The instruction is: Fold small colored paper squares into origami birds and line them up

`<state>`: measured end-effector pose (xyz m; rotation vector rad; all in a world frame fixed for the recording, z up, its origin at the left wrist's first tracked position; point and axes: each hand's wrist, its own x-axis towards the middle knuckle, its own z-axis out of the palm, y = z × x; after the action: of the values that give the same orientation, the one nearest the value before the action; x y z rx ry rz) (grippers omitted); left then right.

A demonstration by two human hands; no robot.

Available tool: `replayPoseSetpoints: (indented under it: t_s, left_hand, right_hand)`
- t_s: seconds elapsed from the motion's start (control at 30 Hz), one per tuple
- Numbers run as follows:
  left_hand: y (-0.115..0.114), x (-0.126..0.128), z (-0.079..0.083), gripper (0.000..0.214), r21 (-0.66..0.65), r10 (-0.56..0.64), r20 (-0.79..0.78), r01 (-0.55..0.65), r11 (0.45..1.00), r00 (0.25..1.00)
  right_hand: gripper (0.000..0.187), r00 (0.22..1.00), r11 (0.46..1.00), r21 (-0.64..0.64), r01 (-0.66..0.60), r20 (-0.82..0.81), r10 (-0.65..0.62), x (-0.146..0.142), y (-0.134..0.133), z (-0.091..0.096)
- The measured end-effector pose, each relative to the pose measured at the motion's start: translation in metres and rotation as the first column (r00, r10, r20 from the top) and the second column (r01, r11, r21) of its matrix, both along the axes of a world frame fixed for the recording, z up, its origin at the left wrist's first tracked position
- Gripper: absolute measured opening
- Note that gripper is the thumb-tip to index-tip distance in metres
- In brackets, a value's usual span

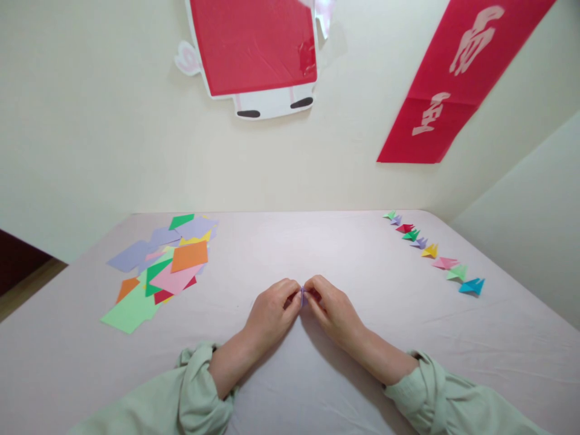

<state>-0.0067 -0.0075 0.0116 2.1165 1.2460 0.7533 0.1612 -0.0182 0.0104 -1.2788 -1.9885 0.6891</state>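
Observation:
My left hand (273, 312) and my right hand (332, 309) meet at the middle of the table, fingers curled inward. Between their fingertips they pinch a small folded piece of purple paper (302, 295), mostly hidden by the fingers. Both hands rest low on the pale tablecloth (290, 254). Light green sleeves are rolled up on both forearms.
A loose pile of coloured paper squares (163, 269) lies at the left of the table. A row of several small folded paper shapes (435, 254) runs along the right side. Red paper decorations (254, 45) hang on the wall behind.

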Motion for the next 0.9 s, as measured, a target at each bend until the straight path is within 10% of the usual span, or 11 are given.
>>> replayPoseSetpoints:
  t_s: [0.9]
  left_hand:
    - [-0.0031,0.0001,0.0027,0.02,0.102,-0.017,-0.139,0.031,0.994,0.99]
  right_hand:
    - [0.012,0.992,0.999,0.033,-0.006,0.123,0.002,-0.0019,-0.0016,0.0011]
